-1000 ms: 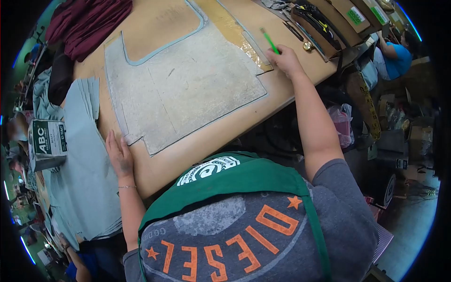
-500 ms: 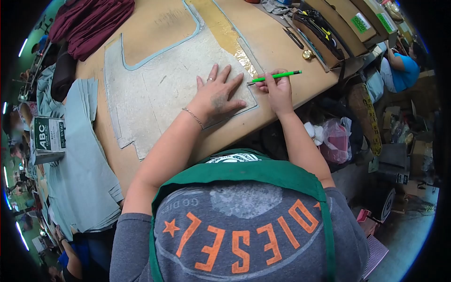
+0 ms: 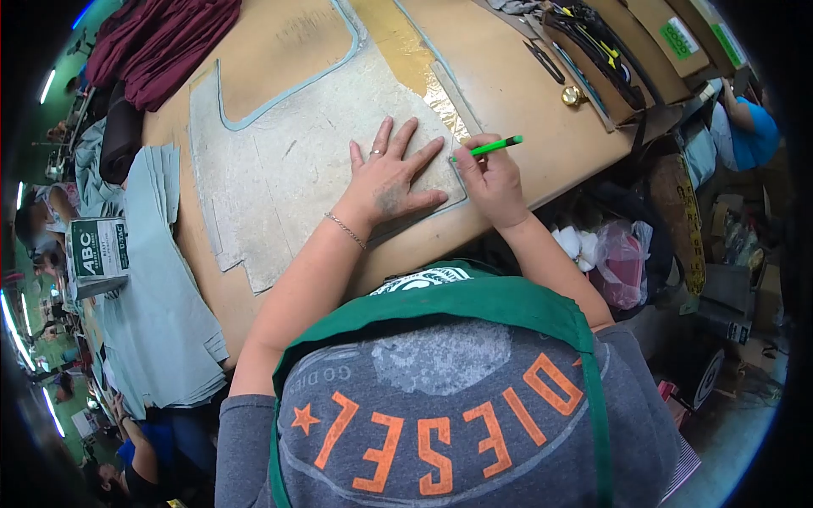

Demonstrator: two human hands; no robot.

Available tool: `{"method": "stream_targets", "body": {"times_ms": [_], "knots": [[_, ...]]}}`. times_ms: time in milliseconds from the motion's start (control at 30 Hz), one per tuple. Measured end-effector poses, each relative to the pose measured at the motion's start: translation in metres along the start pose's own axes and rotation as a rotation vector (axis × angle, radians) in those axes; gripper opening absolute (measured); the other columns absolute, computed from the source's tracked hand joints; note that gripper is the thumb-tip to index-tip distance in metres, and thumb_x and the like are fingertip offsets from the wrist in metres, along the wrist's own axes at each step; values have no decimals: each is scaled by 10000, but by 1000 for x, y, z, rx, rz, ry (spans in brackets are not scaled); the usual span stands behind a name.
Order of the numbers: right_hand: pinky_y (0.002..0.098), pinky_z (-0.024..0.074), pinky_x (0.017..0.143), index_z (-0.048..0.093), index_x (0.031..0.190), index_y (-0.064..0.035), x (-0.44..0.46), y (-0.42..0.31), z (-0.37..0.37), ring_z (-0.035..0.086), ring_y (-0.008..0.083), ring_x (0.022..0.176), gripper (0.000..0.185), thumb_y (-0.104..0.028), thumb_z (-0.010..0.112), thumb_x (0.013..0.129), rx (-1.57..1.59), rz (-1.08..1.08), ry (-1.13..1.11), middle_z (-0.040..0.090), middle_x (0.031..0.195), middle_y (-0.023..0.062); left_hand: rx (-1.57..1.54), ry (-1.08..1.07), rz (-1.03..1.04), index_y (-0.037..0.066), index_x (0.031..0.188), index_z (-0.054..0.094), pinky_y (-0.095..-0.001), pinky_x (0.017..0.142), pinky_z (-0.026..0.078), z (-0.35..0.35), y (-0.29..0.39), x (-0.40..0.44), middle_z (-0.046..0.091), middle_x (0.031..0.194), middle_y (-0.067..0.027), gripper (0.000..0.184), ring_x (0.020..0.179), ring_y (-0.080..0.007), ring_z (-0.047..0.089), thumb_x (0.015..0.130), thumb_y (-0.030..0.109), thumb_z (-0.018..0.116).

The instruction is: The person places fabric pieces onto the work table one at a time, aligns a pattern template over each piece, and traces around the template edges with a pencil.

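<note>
1. The desk (image 3: 525, 102) spans the upper middle of the frame; open room lies at upper right, and a narrow bare strip runs between the sheet and the front edge.
2. The grey shirt (image 3: 474, 385), lower centre, reads "DIESEL" in orange, upside down in the frame.
3. The pale pattern sheet (image 3: 313, 161) lies flat at upper centre, its upper cutout edged in light blue.
4. The grey-blue stack (image 3: 152, 296), at left, has uneven, fanned edges.
5. The cartons (image 3: 648, 25), upper right, bear green labels too small to read.
6. The box (image 3: 99, 250) on the stack, far left, says "ABC"; its smaller print is unclear.
7. The left hand (image 3: 394, 178), centre, presses palm-down on the sheet, fingers spread wide, grasping nothing.
8. The right hand (image 3: 495, 182), right of centre, has its fingers pinched around the green pencil.
9. The green pencil (image 3: 500, 146) slants, its lower end at the sheet's right edge.
</note>
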State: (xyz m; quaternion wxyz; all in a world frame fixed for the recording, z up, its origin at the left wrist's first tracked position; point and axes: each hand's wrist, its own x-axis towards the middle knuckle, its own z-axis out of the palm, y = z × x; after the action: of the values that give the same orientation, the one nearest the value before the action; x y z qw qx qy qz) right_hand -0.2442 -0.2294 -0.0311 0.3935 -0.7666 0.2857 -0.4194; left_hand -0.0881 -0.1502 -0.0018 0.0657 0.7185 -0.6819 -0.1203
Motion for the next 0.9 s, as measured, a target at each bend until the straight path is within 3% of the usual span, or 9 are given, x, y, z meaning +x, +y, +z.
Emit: {"method": "stream_targets", "body": {"times_ms": [200, 300, 500, 700, 900], "knots": [[349, 445, 578, 466, 880, -19, 3, -5, -2, 540, 313, 644, 140, -65, 577, 808, -94, -174, -64, 519, 766, 146, 33, 14, 26, 347, 1299, 346, -706, 900, 126, -1, -1, -1, 174, 1418, -91, 707, 1305, -367, 97, 671, 632, 501], [357, 443, 585, 467, 884, -23, 1, -7, 1, 541, 308, 658, 131, -55, 571, 810, -53, -219, -55, 526, 787, 145, 57, -9, 30, 330, 1313, 330, -709, 889, 131, -3, 0, -1, 150, 1420, -122, 731, 1304, -382, 77, 681, 663, 484], [367, 437, 589, 471, 870, -15, 3, -9, 1, 537, 313, 674, 125, -57, 569, 806, -68, -29, -73, 528, 789, 135, 61, -5, 27, 339, 1312, 325, -711, 890, 127, -3, 0, -1, 151, 1421, -110, 758, 1305, -378, 77, 663, 698, 475], [387, 433, 615, 481, 855, -27, -5, -15, -8, 536, 323, 670, 126, -63, 584, 793, -182, -228, -39, 536, 755, 122, 63, -11, 17, 339, 1309, 331, -712, 889, 129, -3, 3, 0, 154, 1421, -105, 762, 1304, -377, 86, 653, 694, 490], [395, 430, 615, 478, 867, -28, 4, -8, -5, 539, 345, 696, 130, -80, 575, 798, -164, -54, -81, 551, 777, 139, 73, 15, 13, 356, 1295, 345, -713, 890, 137, -1, 1, -1, 178, 1414, -90, 755, 1302, -367, 106, 637, 693, 500]]}}
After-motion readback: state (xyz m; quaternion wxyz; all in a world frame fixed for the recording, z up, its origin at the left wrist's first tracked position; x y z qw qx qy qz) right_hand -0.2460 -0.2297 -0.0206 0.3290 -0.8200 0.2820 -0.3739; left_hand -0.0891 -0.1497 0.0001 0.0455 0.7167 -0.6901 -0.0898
